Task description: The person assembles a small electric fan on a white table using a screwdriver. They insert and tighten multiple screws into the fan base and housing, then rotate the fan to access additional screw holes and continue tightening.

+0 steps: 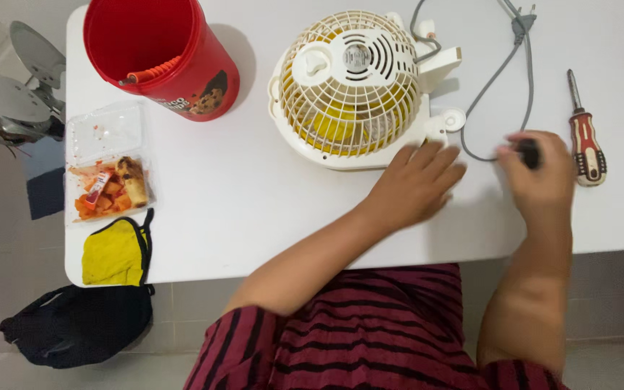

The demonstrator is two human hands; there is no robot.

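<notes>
Head view looked down on a white table point(254, 217). Small white desk fan point(355, 87) lay face-down near the table's middle, rear grille up, yellow blades visible through the cage; its grey power cord point(503, 72) ran off to the right and looped back toward the hands.

Left hand point(417, 184): flat, fingers spread, palm down on the table, fingertips touching or just beside the fan's base edge. It held nothing.

Right hand point(539, 170): closed around a small dark object point(529, 153), blurred; could not tell what it was. Hand sat just beside the cord loop.

Red-and-white-handled screwdriver point(585, 141) lay on the table just right of the right hand, untouched.

Judgement on progress: grille and housing appeared fully assembled, no parts or screws seen laid out, so the fan looked intact and work on it early.

Elsewhere: red bucket point(160, 54) at upper left with an orange-handled tool inside; open clear food container point(106, 170); yellow face mask point(117, 253) at the table's left edge; black bag point(74, 325) on the floor.
</notes>
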